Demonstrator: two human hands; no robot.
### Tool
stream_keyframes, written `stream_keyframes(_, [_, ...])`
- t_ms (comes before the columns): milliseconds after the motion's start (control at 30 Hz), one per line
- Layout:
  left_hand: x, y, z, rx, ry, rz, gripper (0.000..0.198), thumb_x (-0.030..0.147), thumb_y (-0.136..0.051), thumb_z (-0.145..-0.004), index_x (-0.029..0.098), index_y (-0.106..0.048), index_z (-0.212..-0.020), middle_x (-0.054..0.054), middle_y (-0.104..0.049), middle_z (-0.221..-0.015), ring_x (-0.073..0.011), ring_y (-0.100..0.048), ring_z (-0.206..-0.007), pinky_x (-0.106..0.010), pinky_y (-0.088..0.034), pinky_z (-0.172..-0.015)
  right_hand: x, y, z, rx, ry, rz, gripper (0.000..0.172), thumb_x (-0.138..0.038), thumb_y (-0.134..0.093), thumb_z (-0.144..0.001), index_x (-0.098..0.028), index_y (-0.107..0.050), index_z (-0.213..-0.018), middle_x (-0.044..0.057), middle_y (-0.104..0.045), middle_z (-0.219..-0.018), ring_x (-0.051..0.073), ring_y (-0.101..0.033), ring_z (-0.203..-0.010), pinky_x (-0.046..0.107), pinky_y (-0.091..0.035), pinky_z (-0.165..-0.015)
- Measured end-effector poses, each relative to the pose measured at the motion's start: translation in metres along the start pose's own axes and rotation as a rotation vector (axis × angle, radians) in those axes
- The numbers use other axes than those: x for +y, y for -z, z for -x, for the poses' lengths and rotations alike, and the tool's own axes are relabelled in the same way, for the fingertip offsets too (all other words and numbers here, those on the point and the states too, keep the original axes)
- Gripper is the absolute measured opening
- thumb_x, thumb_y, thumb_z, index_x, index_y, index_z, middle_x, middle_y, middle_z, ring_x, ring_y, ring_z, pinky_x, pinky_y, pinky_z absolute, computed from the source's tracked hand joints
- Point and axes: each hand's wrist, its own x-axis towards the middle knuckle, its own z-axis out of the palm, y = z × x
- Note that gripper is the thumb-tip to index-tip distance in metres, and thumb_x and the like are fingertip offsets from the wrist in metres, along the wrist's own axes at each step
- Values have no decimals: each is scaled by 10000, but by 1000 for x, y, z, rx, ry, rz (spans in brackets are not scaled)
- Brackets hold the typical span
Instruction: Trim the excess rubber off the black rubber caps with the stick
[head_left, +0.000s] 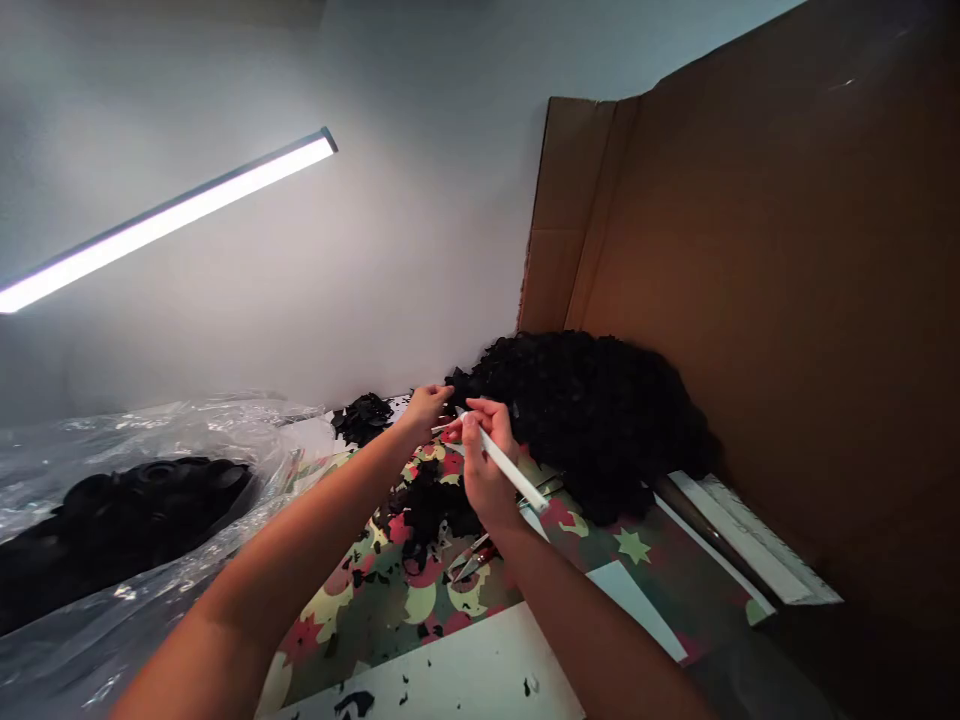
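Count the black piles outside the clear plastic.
3: large pile by the cardboard, small pile near the left hand, third pile between the forearms; more may be hidden.

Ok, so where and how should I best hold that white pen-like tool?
Probably pinch the white pen-like tool near its front end, pencil-style, coming from the right. Its shaft is slim and straight, the front points toward the left hand, and the rear end sticks out free at the lower right. The right hand's grip is there now.

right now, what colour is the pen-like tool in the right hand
The pen-like tool in the right hand is white; the head view shows it.
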Motion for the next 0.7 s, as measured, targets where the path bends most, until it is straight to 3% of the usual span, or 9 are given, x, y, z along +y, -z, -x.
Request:
stream_keyframes(67, [9, 26, 21, 40, 45, 68, 331, 333, -634, -961, 154, -617, -1239, -110, -650, -1237, -241, -669, -1035, -446, -583, -871, 5, -3, -3, -12, -90, -98, 237, -461, -543, -972, -228, -530, -1014, 58, -725, -908, 201, -705, -807, 356, -568, -811])
stream_keyframes(133, [14, 49, 49, 86, 51, 138, 232, 359, -708, -902, 138, -647, -939, -73, -697, -1001, -180, -681, -871, -365, -585, -823, 11, -7, -3, -68, -145, -152, 259, -485, -562, -959, -231, -512, -947, 57, -739, -882, 203, -724, -775, 369, -580, -802])
stream_keyframes(233, [12, 73, 92, 139, 62, 217, 396, 366, -866, -720, 170, -525, -680, 2, -640, -739, -112, -628, -684, -271, -566, -705, 16, -16, 5, -168, -206, -188, 292, -500, -602, -933, -227, -516, -876, 57, -751, -867, 203, -741, -732, 360, -584, -761])
stream_keyframes(333, [5, 88, 123, 172, 111, 261, 410, 354, -923, -604, 179, -584, -756, 14, -639, -720, -106, -605, -609, -227, -511, -565, 16, -23, 16, -257, -250, -187, 313, -496, -642, -907, -219, -534, -807, 45, -739, -822, 216, -749, -768, 350, -567, -772])
stream_keyframes(433, [1, 99, 138, 180, 125, 293, 445, 368, -914, -600, 198, -657, -921, -4, -686, -787, -119, -627, -614, -218, -481, -534, 13, -29, 25, -346, -270, -162, 305, -485, -652, -892, -211, -577, -782, 35, -715, -795, 231, -742, -815, 335, -550, -746])
stream_keyframes(700, [-7, 108, 159, 171, 63, 298, 413, 349, -915, -622, 168, -698, -923, -29, -715, -846, -143, -670, -756, -261, -527, -739, 2, -33, 39, -485, -203, -26, 223, -386, -624, -921, -212, -635, -782, 48, -748, -1007, 212, -655, -884, 339, -490, -803])
